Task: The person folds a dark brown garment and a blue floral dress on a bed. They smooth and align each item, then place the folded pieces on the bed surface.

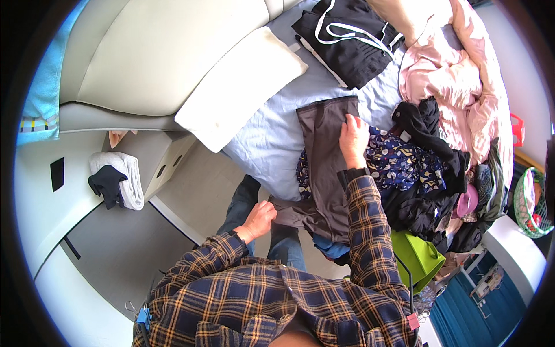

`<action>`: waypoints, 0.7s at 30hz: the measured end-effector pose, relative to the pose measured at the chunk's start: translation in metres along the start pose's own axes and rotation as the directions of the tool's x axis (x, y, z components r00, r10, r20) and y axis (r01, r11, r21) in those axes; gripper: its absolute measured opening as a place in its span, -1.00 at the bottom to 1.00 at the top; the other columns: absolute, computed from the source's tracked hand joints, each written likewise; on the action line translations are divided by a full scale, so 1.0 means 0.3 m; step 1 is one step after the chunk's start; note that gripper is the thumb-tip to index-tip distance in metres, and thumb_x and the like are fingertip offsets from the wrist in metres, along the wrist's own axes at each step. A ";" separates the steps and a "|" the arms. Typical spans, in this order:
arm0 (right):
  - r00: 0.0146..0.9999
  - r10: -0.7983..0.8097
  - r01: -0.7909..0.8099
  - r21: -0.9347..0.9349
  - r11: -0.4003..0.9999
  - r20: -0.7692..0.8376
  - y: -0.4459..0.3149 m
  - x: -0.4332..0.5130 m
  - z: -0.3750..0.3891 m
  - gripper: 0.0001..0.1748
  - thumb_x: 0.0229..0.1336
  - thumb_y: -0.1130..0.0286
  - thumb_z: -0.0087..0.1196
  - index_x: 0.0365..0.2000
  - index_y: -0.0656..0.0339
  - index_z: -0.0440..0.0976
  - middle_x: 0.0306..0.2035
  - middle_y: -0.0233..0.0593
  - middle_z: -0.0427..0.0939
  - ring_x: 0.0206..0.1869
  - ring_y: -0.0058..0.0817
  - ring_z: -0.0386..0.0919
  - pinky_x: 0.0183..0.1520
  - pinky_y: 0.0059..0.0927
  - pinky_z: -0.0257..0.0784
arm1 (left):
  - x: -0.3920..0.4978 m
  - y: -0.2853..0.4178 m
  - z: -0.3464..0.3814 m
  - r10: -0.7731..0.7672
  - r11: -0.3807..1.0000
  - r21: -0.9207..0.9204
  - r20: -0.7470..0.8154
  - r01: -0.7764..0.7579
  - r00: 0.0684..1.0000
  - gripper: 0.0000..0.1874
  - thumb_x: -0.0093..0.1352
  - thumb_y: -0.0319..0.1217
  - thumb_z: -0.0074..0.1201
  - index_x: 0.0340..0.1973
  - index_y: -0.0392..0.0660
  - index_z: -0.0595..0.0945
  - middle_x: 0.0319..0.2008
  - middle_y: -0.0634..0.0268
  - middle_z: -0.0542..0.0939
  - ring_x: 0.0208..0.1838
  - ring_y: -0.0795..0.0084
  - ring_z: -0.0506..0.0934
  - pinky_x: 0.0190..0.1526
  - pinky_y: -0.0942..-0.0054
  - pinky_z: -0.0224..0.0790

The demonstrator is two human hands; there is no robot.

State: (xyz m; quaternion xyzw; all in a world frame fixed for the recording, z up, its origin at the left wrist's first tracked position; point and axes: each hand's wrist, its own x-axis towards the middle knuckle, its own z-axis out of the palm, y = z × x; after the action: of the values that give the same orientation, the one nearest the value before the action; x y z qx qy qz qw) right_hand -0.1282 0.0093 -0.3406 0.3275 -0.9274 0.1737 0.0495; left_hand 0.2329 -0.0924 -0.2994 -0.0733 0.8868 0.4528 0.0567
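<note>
A dark brownish-grey garment [323, 143] of smooth cloth lies in front of me at the bed's edge. Its long, leg-like part stretches away over the pale blue sheet [269, 147], with a straight hem at the far end. My left hand [259, 220] pinches another end of it, off the bed and above my legs. On the garment's right edge, near that hem, rests my right hand [354, 141]; whether its fingers grip the cloth is not clear. Beneath and beside the garment is a navy patterned cloth [399, 160].
Folded black clothing with white drawstrings [347, 39] lies farther back, beside a white pillow [243, 86]. To the right are heaped dark clothes [420, 212], a pink satin quilt [451, 82] and a lime-green fabric container [414, 256]. A cream padded headboard [160, 52] borders the left.
</note>
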 end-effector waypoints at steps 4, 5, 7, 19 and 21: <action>0.973 -0.232 0.230 0.130 0.964 0.000 -0.107 0.122 0.030 -0.71 -0.01 0.45 0.13 -0.18 0.15 0.51 -0.23 -0.23 0.47 -0.15 -0.17 0.44 -0.13 -0.17 0.41 | 0.006 0.003 0.002 0.019 0.999 -0.030 -0.057 -0.020 0.998 -0.89 0.06 -0.60 0.02 -0.54 -0.11 0.48 -0.42 0.25 0.45 -0.22 0.14 0.43 -0.24 0.24 0.31; 0.955 -0.295 0.290 0.152 0.945 0.008 -0.139 0.143 0.037 -0.69 0.02 0.37 0.15 -0.16 0.15 0.50 -0.22 -0.24 0.48 -0.21 -0.19 0.48 -0.21 -0.21 0.45 | 0.005 0.005 0.003 0.019 0.999 -0.040 -0.068 -0.021 0.997 -0.89 0.06 -0.60 0.02 -0.53 -0.11 0.47 -0.42 0.25 0.45 -0.22 0.14 0.43 -0.22 0.24 0.31; 0.961 -0.240 0.211 0.192 0.958 0.140 -0.217 0.152 0.050 -0.62 0.05 0.24 0.20 -0.12 0.16 0.48 -0.20 -0.16 0.47 -0.24 -0.17 0.52 -0.25 -0.23 0.49 | 0.001 0.011 0.003 0.011 0.998 -0.059 -0.083 -0.016 0.996 -0.87 0.05 -0.62 0.01 -0.52 -0.11 0.47 -0.41 0.25 0.45 -0.21 0.14 0.44 -0.18 0.24 0.30; 0.994 0.066 -0.077 0.143 0.987 0.082 -0.280 -0.007 0.178 -0.82 0.06 0.34 0.11 -0.49 0.21 0.38 -0.45 -0.10 0.47 -0.46 -0.08 0.51 -0.37 -0.15 0.44 | 0.021 0.040 0.009 0.032 0.996 -0.072 -0.170 -0.045 0.985 -0.87 0.05 -0.58 0.03 -0.49 -0.13 0.46 -0.38 0.22 0.45 -0.19 0.14 0.42 -0.10 0.24 0.27; 0.981 0.191 -0.193 0.352 0.916 0.041 -0.204 -0.017 0.192 -0.81 0.08 0.36 0.13 -0.53 0.23 0.40 -0.55 -0.12 0.48 -0.52 -0.19 0.47 -0.40 -0.24 0.39 | 0.020 0.040 0.008 0.011 0.997 -0.071 -0.159 -0.023 0.987 -0.88 0.05 -0.57 0.03 -0.50 -0.13 0.46 -0.38 0.22 0.44 -0.20 0.14 0.42 -0.09 0.24 0.27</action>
State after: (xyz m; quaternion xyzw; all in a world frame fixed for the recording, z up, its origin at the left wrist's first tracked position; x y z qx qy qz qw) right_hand -0.0846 -0.0525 -0.3778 0.2388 -0.9088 0.3409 -0.0303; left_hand 0.2250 -0.0840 -0.2923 -0.1036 0.8721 0.4778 -0.0206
